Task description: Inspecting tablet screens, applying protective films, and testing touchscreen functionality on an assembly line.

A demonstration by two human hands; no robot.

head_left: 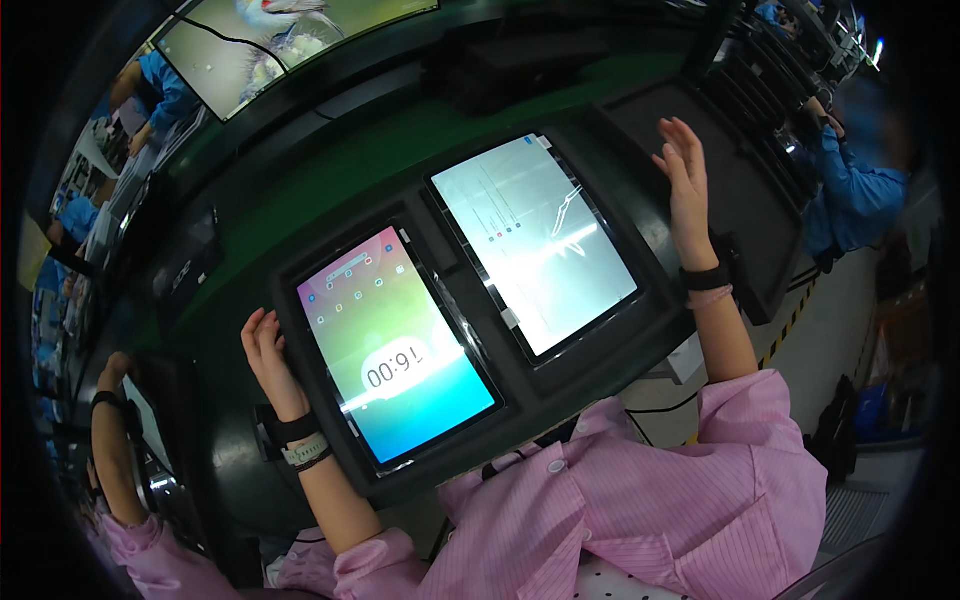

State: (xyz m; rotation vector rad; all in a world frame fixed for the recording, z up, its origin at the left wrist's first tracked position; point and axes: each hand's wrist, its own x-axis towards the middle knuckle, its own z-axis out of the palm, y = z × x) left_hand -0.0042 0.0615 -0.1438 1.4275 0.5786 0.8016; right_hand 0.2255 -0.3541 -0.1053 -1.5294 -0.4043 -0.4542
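Observation:
Two lit tablets lie face up in a black foam tray (pixel 520 390) in front of me. The left tablet (pixel 390 350) has a colourful home screen with a clock and small icons. On the right tablet (pixel 540 240) is a pale screen with lines of text and a bright reflection. My left hand (pixel 268 362) is beside the tray's left edge, its fingers stretched out and nothing seen in them; whether it touches the edge I cannot tell. Beyond the tray's right side, my right hand (pixel 687 195) is raised, empty, with fingers apart. Both wrists wear black bands.
A monitor (pixel 290 50) with a bird picture stands at the far left, a cable across it. More black trays (pixel 740 150) are at the right. A co-worker's pink-sleeved arm (pixel 118 450) is at the left; a person in blue (pixel 855 170) is at the far right.

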